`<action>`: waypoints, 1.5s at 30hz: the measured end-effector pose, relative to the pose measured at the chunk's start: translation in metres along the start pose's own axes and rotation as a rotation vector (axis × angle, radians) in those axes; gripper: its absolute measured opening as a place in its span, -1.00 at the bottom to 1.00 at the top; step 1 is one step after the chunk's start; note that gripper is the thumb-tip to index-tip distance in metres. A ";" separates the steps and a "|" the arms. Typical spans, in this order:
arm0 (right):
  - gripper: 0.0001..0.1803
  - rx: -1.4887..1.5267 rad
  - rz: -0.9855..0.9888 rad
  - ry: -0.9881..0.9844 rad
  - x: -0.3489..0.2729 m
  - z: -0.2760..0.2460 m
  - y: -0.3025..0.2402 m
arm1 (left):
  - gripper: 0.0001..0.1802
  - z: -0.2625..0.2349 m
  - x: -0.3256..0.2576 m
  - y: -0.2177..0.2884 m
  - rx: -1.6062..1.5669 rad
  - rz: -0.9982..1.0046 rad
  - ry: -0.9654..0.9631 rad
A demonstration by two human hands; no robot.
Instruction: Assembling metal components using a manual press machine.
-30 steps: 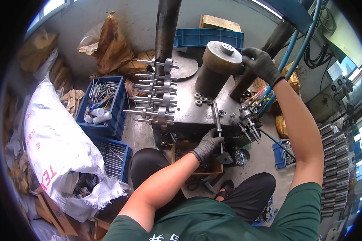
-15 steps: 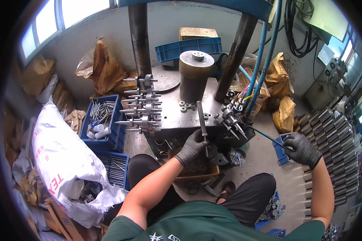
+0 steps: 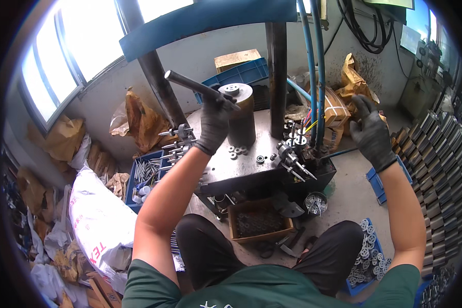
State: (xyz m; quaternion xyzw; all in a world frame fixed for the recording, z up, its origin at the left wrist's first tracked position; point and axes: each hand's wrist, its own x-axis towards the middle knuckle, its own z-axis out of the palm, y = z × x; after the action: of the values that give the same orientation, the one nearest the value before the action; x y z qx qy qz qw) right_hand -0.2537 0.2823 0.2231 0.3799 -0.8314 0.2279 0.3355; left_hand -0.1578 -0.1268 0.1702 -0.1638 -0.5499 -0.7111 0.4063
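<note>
Rod (image 3: pixel 190 84): long axis slants, free end up-left.
Left hand (image 3: pixel 214 120): fingers clenched around rod.
Right hand (image 3: pixel 370 128): fingers spread loose, holding nothing.

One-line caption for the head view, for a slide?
Gloved left hand lifts a metal rod above the press table; right hand open, empty.

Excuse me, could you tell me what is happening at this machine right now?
A seated person in dark gloves is working at a small press table. The left hand holds a dark metal rod raised in front of the steel cylinder that stands on the table. The right hand is lifted off to the side, open and holding nothing. Small rings lie loose on the table, and a box of parts sits on the floor below.
</note>
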 end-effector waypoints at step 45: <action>-0.60 -0.038 0.011 -0.884 -0.076 -0.055 -0.034 | -0.72 -0.045 0.129 -0.070 1.085 0.029 0.160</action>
State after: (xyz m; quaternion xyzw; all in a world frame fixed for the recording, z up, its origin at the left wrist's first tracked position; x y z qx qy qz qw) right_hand -0.1685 0.3328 0.2088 0.4302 -0.9010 0.0297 -0.0467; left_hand -0.2808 -0.2145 0.1968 0.1164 -0.8028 -0.3301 0.4826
